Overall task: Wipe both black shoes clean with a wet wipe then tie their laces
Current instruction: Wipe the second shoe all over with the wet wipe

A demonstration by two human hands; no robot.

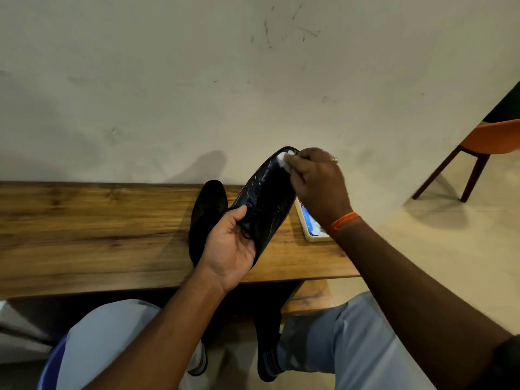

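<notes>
Wiping is under way on one black shoe (pixel 267 192), held tilted above the tabletop (pixel 84 235) with its toe raised away from the person. The left hand (pixel 229 246) grips it around the laced midsection, thumb over the laces (pixel 249 223); the right hand (pixel 318 184) pinches a white wet wipe (pixel 282 159) against the toe. The second black shoe (pixel 206 215) lies on the tabletop just behind the held one, looking duller. A wipe packet (pixel 309 223) sits just beside them, partly under the right wrist. Judging from here, the wet, glossy leather could slip in the left hand's grip, and the loose laces could snag under the thumb as the wipe comes down.
</notes>
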